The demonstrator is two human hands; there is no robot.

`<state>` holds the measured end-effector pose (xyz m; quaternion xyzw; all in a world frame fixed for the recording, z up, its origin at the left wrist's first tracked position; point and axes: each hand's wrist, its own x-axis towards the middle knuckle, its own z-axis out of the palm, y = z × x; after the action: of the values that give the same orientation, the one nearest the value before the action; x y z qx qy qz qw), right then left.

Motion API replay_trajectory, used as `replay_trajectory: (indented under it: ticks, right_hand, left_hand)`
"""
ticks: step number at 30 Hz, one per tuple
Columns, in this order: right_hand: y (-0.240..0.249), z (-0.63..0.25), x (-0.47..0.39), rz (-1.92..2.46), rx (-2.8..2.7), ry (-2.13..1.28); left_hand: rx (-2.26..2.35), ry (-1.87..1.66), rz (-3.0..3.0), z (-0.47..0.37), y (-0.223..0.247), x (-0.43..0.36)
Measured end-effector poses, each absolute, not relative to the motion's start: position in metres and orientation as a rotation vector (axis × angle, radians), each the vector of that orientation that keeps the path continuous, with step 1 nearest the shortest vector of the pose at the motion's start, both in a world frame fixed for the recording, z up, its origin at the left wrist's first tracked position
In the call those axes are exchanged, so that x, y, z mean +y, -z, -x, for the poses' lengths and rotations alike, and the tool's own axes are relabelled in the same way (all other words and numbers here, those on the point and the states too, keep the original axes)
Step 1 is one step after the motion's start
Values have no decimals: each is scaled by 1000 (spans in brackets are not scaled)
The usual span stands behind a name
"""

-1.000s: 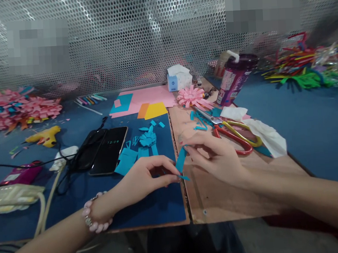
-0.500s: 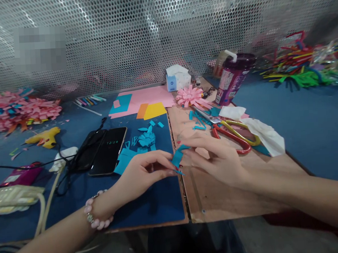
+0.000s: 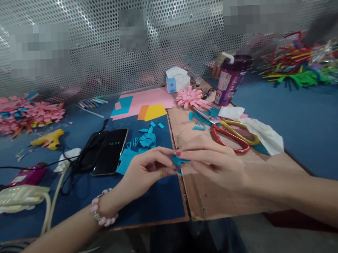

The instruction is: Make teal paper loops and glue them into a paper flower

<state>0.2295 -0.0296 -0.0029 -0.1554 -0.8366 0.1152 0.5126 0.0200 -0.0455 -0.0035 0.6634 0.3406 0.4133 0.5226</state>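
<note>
Between my hands, over the seam of the table, is a small strip of blue paper [image 3: 177,162]. My left hand [image 3: 148,167] pinches its left side between thumb and fingers. From the right, my right hand [image 3: 216,161] closes on the same strip, its fingers covering much of the paper. Just beyond my left hand lie a blue paper flower [image 3: 147,138] and a larger piece of blue paper [image 3: 126,161]. Scissors [image 3: 232,136] with red and yellow handles rest behind my right hand, among blue scraps [image 3: 198,121].
Two dark phones [image 3: 110,152] and a yellow glue gun [image 3: 49,139] lie to the left. Farther back are pink sheets [image 3: 147,96], a pink paper flower [image 3: 190,97], a tissue pack [image 3: 178,82] and a purple cup with a straw [image 3: 231,79]. Crumpled tissue [image 3: 264,134] lies right.
My right fingers have moved left and lower over the blue strip, which was raised in a curl and now shows less. My left hand keeps its pinch.
</note>
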Motion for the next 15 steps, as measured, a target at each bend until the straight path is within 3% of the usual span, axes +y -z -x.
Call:
replay_trajectory:
  ticks: [15]
  right_hand:
    - [0, -224, -40, 492, -2000, -103]
  left_hand:
    - [846, -1053, -1586, -18, 3, -47]
